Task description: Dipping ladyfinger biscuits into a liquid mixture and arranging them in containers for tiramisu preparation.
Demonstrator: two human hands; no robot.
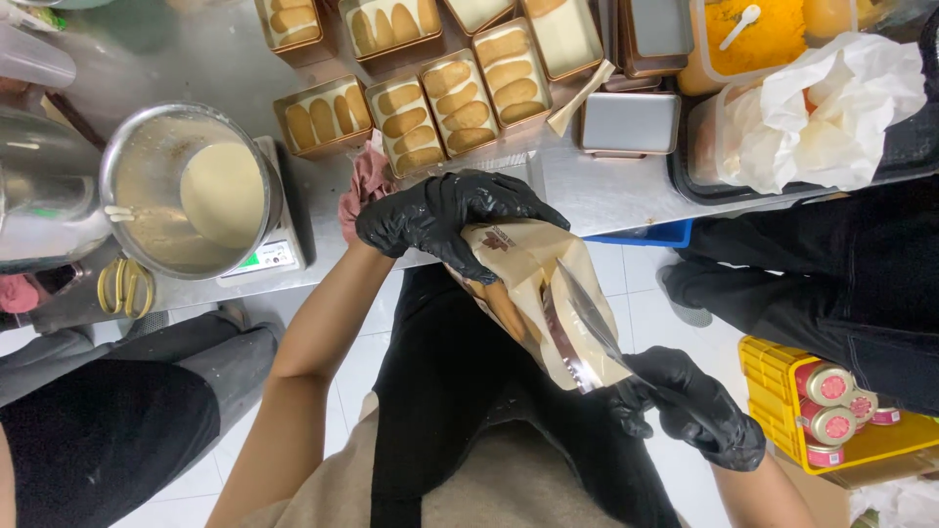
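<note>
- Hands in black gloves, both on one tan paper bag [533, 293] with a clear window, held in the air over the floor, just off the near edge of the steel table [606, 191].
- Left hand [445, 217]: grip closed over the bag's upper end, fingers curled across the paper.
- Right hand [696, 406]: grip pinched on the bag's lower end, at the shiny opened edge.
- Bag tilted, long biscuits visible through the window.
- Table: rows of gold rectangular tins [460, 103] filled with biscuit fingers in cream; two tins with flat lids just beside them.
- Steel mixing bowl [191, 191] of pale batter on a digital scale [274, 252], left of the hands.
- Pink cloth [364, 186] at the table edge, near the left hand.
- Yellow crate [782, 376] with red-capped jars on the floor, right.
- Other people's dark-clad legs on both sides.
</note>
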